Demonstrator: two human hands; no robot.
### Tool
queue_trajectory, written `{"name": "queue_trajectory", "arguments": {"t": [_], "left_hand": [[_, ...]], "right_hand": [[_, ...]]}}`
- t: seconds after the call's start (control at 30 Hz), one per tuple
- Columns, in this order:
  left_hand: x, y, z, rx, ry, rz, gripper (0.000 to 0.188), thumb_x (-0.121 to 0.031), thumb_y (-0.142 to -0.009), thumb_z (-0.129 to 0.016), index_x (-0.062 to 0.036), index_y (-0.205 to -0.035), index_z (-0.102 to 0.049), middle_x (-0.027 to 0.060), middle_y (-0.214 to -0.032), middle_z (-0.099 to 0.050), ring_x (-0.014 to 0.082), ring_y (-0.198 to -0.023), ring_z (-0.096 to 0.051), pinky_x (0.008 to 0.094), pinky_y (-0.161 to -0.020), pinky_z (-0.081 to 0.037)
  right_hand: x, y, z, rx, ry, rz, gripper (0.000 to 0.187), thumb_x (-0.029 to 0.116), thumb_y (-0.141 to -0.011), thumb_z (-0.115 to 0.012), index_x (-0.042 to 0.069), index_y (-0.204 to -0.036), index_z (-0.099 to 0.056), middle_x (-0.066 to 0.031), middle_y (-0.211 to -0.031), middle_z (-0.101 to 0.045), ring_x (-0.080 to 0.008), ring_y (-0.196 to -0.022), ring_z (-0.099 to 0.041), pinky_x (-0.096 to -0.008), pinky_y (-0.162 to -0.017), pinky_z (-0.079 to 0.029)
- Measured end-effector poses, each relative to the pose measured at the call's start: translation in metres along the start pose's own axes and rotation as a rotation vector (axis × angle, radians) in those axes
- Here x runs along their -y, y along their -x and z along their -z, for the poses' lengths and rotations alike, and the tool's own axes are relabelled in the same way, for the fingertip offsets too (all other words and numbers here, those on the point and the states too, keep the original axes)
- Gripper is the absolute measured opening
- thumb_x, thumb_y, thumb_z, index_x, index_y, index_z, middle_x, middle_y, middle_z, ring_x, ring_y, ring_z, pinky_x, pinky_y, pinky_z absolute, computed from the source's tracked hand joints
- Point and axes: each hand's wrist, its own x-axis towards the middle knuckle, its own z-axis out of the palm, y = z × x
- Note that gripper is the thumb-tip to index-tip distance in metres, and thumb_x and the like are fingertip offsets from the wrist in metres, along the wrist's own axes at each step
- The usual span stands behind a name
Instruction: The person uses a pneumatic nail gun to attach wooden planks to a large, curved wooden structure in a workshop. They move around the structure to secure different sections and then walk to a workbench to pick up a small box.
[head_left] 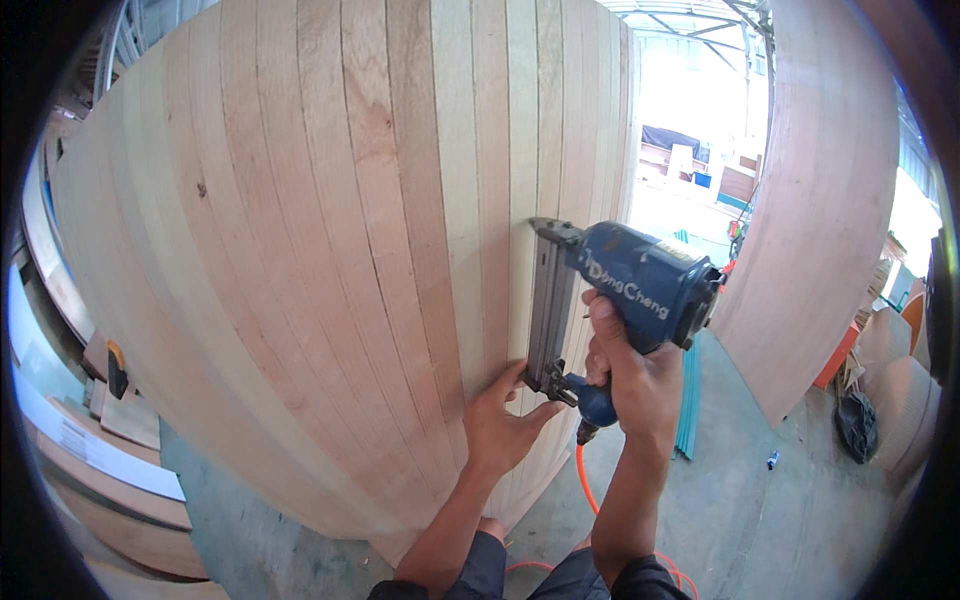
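Note:
My right hand (640, 385) is wrapped round the handle of a blue air nail gun (640, 285). The gun's dark nose touches or nearly touches the panel, and its long grey magazine (548, 310) runs down along the boards. Close to the magazine's lower end, my left hand (502, 425) rests against the wood with thumb and fingers apart; some fingertips are hidden. The large upright panel (370, 200) is made of narrow pale boards side by side. From the gun's handle hangs an orange air hose (586, 480).
Another tall wooden panel (810, 200) leans at the right. Green strips (688, 410) lie on the grey floor (730, 500) behind my right forearm. A black bag (856, 425) sits at the far right, and stacked boards (120, 500) are at the lower left.

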Motion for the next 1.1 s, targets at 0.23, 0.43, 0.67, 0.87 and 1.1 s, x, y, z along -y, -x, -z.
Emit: {"name": "queue_trajectory", "arguments": {"t": [0.23, 0.43, 0.67, 0.87, 1.1], "left_hand": [[-0.005, 0.0, -0.003, -0.002, 0.034, -0.03, 0.075, -0.023, -0.071, -0.094, -0.0013, -0.135, -0.062, 0.0122, -0.119, -0.074, 0.0221, -0.111, -0.071, 0.0391, -0.101, -0.053], [-0.002, 0.001, -0.003, -0.053, 0.072, -0.076, 0.07, -0.023, -0.072, -0.094, 0.001, -0.13, -0.064, 0.0184, -0.114, -0.075, 0.026, -0.111, -0.072, 0.0382, -0.097, -0.055], [-0.004, -0.002, -0.007, -0.047, 0.08, -0.058, 0.071, -0.019, -0.071, -0.094, 0.0012, -0.132, -0.063, 0.0136, -0.114, -0.075, 0.0212, -0.111, -0.071, 0.0382, -0.099, -0.053], [-0.001, -0.007, -0.015, -0.034, 0.0, -0.089, 0.072, -0.017, -0.071, -0.094, 0.0038, -0.132, -0.062, 0.0134, -0.114, -0.076, 0.0208, -0.109, -0.072, 0.0388, -0.099, -0.054], [0.007, -0.009, -0.027, -0.096, 0.031, -0.107, 0.071, -0.026, -0.07, -0.094, 0.0015, -0.129, -0.065, 0.0176, -0.109, -0.076, 0.0258, -0.106, -0.074, 0.0364, -0.092, -0.056]], "right_hand": [[0.002, -0.002, 0.01, 0.039, -0.041, -0.104, 0.02, 0.021, -0.094, -0.077, 0.003, -0.1, -0.07, 0.0049, -0.069, -0.059, -0.0039, -0.055, -0.052, -0.0228, -0.047, -0.04], [-0.002, -0.002, 0.008, 0.029, -0.001, -0.108, 0.022, 0.021, -0.095, -0.075, 0.0, -0.102, -0.072, 0.0021, -0.06, -0.054, -0.0069, -0.05, -0.047, -0.0255, -0.047, -0.036], [-0.008, -0.007, 0.015, 0.009, -0.046, -0.016, 0.024, 0.023, -0.095, -0.076, 0.0, -0.102, -0.072, 0.0015, -0.061, -0.055, -0.0071, -0.049, -0.048, -0.0252, -0.048, -0.037], [-0.011, -0.016, 0.019, 0.021, -0.058, -0.047, 0.025, 0.023, -0.096, -0.074, -0.001, -0.102, -0.072, 0.0016, -0.061, -0.055, -0.007, -0.05, -0.048, -0.0254, -0.048, -0.036], [-0.01, -0.022, 0.024, 0.051, -0.028, -0.065, 0.022, 0.021, -0.095, -0.075, -0.001, -0.101, -0.073, 0.0014, -0.061, -0.056, -0.0068, -0.049, -0.047, -0.0257, -0.048, -0.037]]}}
